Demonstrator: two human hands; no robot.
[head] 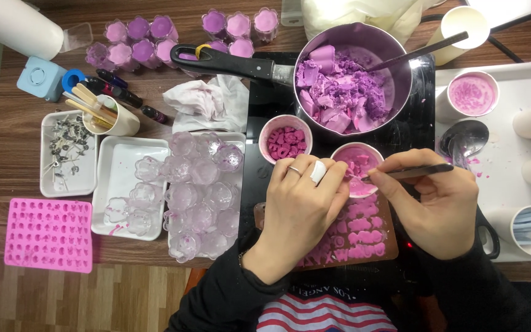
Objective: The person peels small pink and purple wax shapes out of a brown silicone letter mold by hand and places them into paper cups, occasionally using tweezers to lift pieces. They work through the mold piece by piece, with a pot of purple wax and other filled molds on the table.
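Both hands (370, 203) meet above pink mould (364, 237)

Left hand (299, 203), ringed and bandaged on one finger, curls forward; right hand (440, 206) pinches closed beside it, both dark-sleeved.

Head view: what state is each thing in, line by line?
Saucepan: holds purple wax chunks, unmelted.
Left hand: steadies paper cup.
Right hand: grips tweezers, tips in the cup.
Brown mould: cavities filled pink.
Pink mould: empty.
Clear holders: empty.
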